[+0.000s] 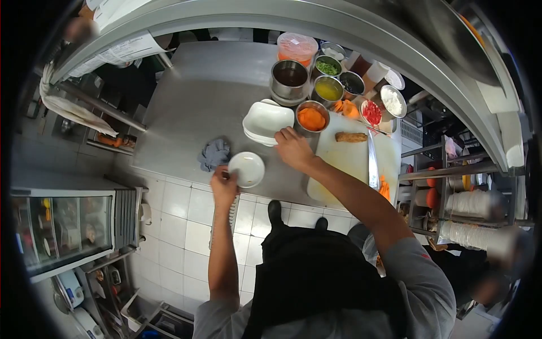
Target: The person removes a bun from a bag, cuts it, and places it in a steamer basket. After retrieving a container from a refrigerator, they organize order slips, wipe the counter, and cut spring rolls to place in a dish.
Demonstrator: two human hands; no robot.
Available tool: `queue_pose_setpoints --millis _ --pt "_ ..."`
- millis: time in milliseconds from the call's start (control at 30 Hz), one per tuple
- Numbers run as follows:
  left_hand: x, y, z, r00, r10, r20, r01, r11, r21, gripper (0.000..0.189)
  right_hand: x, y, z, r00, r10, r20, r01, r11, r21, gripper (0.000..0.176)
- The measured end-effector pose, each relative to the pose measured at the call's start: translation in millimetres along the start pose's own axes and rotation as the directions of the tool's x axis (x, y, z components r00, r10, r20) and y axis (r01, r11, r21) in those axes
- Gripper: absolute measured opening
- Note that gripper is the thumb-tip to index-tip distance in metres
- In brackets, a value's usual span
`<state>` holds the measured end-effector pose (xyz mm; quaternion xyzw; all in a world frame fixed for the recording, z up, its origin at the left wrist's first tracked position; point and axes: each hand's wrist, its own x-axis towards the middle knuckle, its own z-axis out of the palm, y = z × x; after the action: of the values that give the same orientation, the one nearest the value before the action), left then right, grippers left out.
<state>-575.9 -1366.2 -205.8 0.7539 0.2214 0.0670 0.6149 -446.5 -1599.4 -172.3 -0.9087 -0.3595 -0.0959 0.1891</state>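
Note:
My left hand (224, 185) is closed at the left rim of a small round white dish (255, 170), near the table's front edge. A small dark spot shows between its thumb and fingers; I cannot make out what it holds. A crumpled grey cloth (214, 155) lies just beyond this hand. My right hand (293, 148) has its fingers bent around the near right corner of a squarish white dish (270, 117), the top one of a small stack. Beside the stack stands a metal bowl of orange shreds (311, 118).
A white cutting board (333, 169) bears a knife (373, 164), a browned roll (350, 137) and orange strips (384, 187). Behind stand a metal pot (289, 79), a bowl of chopped greens (328, 66) and a bowl of yellow liquid (328, 90). A steel shelf (271, 22) overhangs the back.

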Motion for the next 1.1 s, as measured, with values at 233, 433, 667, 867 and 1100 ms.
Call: queue_pose_setpoints --millis 233,433,667,867,1100 --pt "139 -4 -86 0.964 0.193 -0.185 -0.197 0.98 -0.004 0.013 10 4 20 0.998 0.01 -0.061 -0.018 0.99 -0.138 0.019" --pt "216 -7 -32 0.988 -0.006 -0.153 -0.012 0.993 -0.116 0.015 12 1 13 0.991 0.103 0.089 -0.098 0.994 -0.057 0.024" --pt "118 -19 -38 0.921 0.368 -0.129 -0.331 0.913 0.238 0.035 -29 -20 -52 0.985 0.145 -0.09 -0.137 0.986 0.093 0.035" --pt "17 -51 61 0.727 0.573 0.377 -0.672 0.481 0.563 0.052 -137 -12 -100 0.943 0.309 0.123 -0.333 0.885 0.325 0.029" --pt "-8 7 204 0.671 0.606 0.427 -0.741 0.543 0.395 0.053 -248 8 -154 0.737 0.654 0.171 -0.666 0.659 0.35 0.018"
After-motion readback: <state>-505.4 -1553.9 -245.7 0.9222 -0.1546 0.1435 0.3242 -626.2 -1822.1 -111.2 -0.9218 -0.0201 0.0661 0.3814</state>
